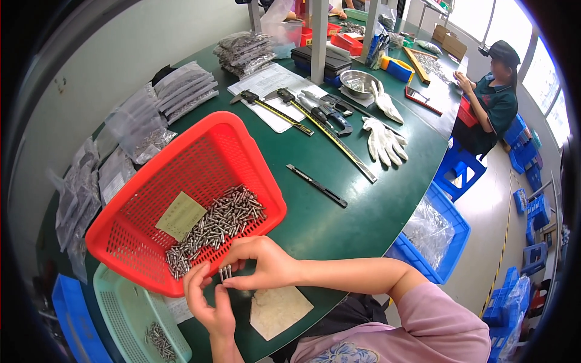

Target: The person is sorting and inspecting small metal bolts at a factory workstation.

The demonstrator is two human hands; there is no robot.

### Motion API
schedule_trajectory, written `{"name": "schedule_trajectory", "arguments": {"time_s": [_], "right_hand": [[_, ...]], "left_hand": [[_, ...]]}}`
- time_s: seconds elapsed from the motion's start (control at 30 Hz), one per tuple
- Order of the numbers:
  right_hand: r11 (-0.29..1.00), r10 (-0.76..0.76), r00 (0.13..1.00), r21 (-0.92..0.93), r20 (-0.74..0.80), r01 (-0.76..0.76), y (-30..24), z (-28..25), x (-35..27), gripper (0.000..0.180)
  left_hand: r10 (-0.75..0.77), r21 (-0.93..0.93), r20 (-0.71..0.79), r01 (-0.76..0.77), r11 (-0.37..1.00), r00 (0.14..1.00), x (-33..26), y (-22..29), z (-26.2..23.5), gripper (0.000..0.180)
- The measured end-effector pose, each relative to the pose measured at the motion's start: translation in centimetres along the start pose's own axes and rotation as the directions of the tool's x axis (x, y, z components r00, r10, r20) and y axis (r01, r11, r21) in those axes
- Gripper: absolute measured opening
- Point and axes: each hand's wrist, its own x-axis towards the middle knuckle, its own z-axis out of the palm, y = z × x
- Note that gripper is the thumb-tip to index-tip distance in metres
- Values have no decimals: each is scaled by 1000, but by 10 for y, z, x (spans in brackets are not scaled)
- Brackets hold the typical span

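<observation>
Several small silver metal pins (225, 272) stand side by side between the thumb and fingers of my right hand (266, 265), which is closed on them. Close by on the left, my left hand (209, 302) has its fingers curved and its thumb apart from them. The left thumb tip is just below the pins; whether it touches them I cannot tell. Both hands are at the near rim of a tilted red plastic basket (136, 181). A heap of similar metal pins (221, 221) lies in it, with a yellowish paper slip (181, 216) beside the heap.
A pale green basket (115, 302) with some pins is at the lower left, beside a blue bin (75, 320). Calipers (330, 136), a cutter knife (316, 186) and white gloves (385, 142) lie on the green table (369, 212). Bagged parts (184, 91) line the wall. A co-worker (496, 97) sits far right.
</observation>
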Motion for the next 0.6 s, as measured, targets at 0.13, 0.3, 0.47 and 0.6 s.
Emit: {"name": "schedule_trajectory", "arguments": {"time_s": [0.13, 0.3, 0.47, 0.6], "right_hand": [[903, 237, 926, 286, 295, -322, 13, -6, -4, 21], [739, 259, 844, 467, 469, -486, 7, -1, -7, 17], [707, 280, 811, 461, 514, -537, 10, -8, -3, 21], [723, 232, 842, 493, 487, -484, 4, -14, 2, 25]], "left_hand": [[285, 268, 187, -328, 906, 940, 1, -5, -2, 37], [289, 180, 222, -331, 926, 931, -6, -2, -15, 23], [326, 159, 202, -359, 920, 924, 5, 6, -4, 25], [320, 104, 142, -336, 936, 937, 10, 2, 0, 23]]}}
